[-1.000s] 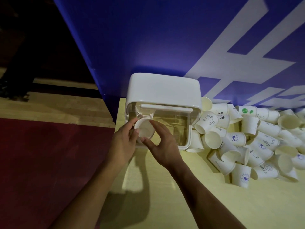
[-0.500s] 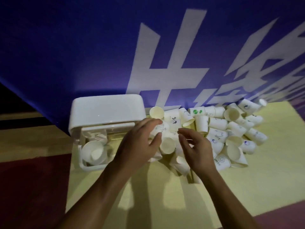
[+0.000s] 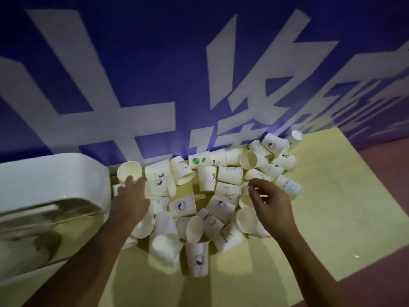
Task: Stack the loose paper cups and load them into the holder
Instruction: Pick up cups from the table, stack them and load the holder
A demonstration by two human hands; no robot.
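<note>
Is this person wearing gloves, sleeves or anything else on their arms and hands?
No. The left hand and right hand are bare, without gloves, and both forearms are uncovered to the frame edge. No sleeve, watch, bracelet or ring shows in this dim picture.

Holder [image 3: 51, 178]: we see it cut by the left edge, its clear front smeared and its contents unreadable. Left grip [image 3: 132, 198]: fingertips meet a cup [image 3: 129, 170], and we cannot tell whether they hold it. Right grip [image 3: 272, 207]: fingers [image 3: 261, 183] blurred, hold uncertain. Both forearms partly cover paper cups [image 3: 145, 224]
</note>
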